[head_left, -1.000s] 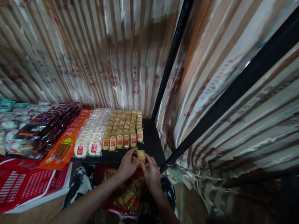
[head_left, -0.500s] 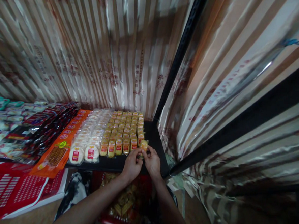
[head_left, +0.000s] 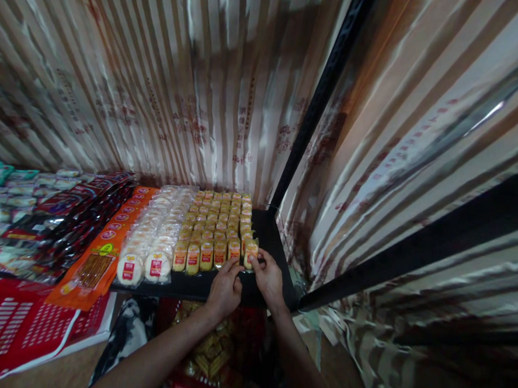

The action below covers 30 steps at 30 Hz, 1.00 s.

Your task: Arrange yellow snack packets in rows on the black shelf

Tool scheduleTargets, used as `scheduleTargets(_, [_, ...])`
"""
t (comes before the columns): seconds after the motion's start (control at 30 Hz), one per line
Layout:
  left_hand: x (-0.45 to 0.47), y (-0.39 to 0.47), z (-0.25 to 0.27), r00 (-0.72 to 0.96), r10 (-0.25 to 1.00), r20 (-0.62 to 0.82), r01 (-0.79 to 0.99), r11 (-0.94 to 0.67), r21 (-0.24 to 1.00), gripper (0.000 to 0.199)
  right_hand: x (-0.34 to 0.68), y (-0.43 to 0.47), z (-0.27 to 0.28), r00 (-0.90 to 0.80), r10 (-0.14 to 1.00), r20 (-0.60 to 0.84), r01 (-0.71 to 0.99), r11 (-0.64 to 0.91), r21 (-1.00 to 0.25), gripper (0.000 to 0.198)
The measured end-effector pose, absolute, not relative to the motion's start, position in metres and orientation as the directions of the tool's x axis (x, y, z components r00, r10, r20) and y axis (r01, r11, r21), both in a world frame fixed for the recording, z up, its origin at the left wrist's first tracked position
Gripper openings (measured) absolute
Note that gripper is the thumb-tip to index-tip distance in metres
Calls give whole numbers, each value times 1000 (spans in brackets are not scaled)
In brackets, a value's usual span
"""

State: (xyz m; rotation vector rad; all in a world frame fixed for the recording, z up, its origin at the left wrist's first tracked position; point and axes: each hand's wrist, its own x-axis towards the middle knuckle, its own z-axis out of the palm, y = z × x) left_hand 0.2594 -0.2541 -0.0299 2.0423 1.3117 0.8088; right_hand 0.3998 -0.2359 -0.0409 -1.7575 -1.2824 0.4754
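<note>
My right hand (head_left: 270, 278) pinches a small yellow snack packet (head_left: 250, 255) with a red label, at the front of the rightmost row. The packet stands upright on the black shelf (head_left: 267, 235). Just left of it, my left hand (head_left: 226, 288) has its fingers curled together, the fingertips close to the packet's lower edge and in front of the neighbouring packet (head_left: 233, 249). Nothing shows in the left fingers. Rows of matching yellow packets (head_left: 207, 237) run back toward the wall covering.
Left of these stand round white crackers (head_left: 157, 267) in clear wrap, an orange snack bag (head_left: 94, 269) and dark packets (head_left: 73, 212). A red basket (head_left: 18, 325) is at lower left. More yellow packets (head_left: 209, 355) lie in a red container below my arms. A black post (head_left: 317, 104) rises behind.
The yellow packet has gone from between both hands to standing at the front of the rightmost row. My left fingers have drawn slightly away to the left; my right hand stays on it.
</note>
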Motion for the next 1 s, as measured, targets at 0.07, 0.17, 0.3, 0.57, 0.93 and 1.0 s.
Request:
scheduleTargets(0.07, [259,-253,-31,347,921,176,580,-358,731,40,400,-234,-40,382,905,187,542,-56,-838,41])
scheduleTargets(0.17, [259,-253,-31,345,922,174,587,-356,727,41,395,-232,-40,369,905,210,541,-25,-841,40])
scheduleTargets(0.3, [259,-253,-34,347,917,195,589,-375,716,41,388,-232,-44,390,887,247,564,-18,-826,40])
scheduleTargets(0.57, [255,-251,-44,402,866,298,581,-492,648,45,385,-236,-54,363,883,299,630,4,-777,41])
scheduleTargets(0.93, [246,-242,-49,645,657,391,596,-752,280,58,382,-241,-62,347,847,402,684,65,-727,41])
scheduleTargets(1.0, [246,-240,-52,658,637,401,589,-767,254,59,382,-242,-60,347,840,417,688,74,-722,40])
